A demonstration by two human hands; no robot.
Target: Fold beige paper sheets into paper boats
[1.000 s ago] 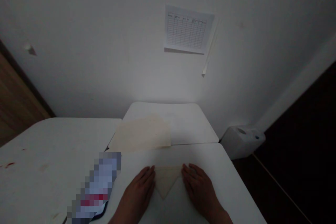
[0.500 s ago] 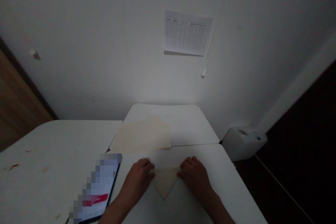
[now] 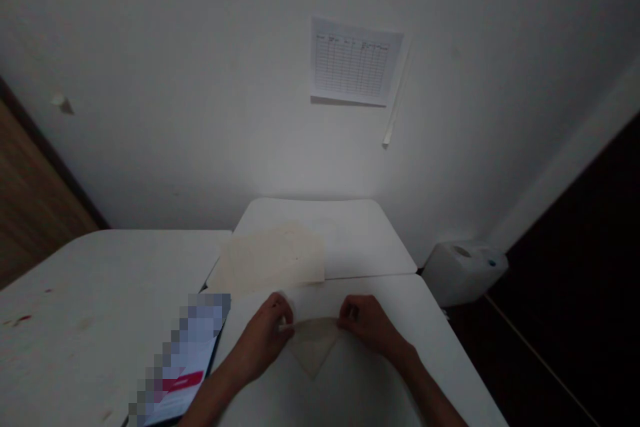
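Observation:
A beige sheet folded into a triangle [image 3: 313, 343], paper or thin cloth, is held by its two upper corners, its tip pointing toward me. My left hand [image 3: 270, 330] pinches the left corner between thumb and fingers. At the right corner, my right hand [image 3: 367, 323] is closed in a similar pinch. The triangle's upper edge bows slightly upward between the hands, and its lower tip is at or just above the white table [image 3: 365, 387]. Flat beyond my hands lie more beige sheets [image 3: 280, 257].
A tablet or large phone [image 3: 187, 353] with a lit, partly blurred screen lies left of my left arm. A second white table [image 3: 65, 333] with reddish marks adjoins on the left. A white plastic container [image 3: 463, 273] stands at right. A printed chart [image 3: 353, 67] hangs on the wall.
Both hands have gone from resting flat at the triangle's corners to pinching them. The upper edge has risen a little from the table.

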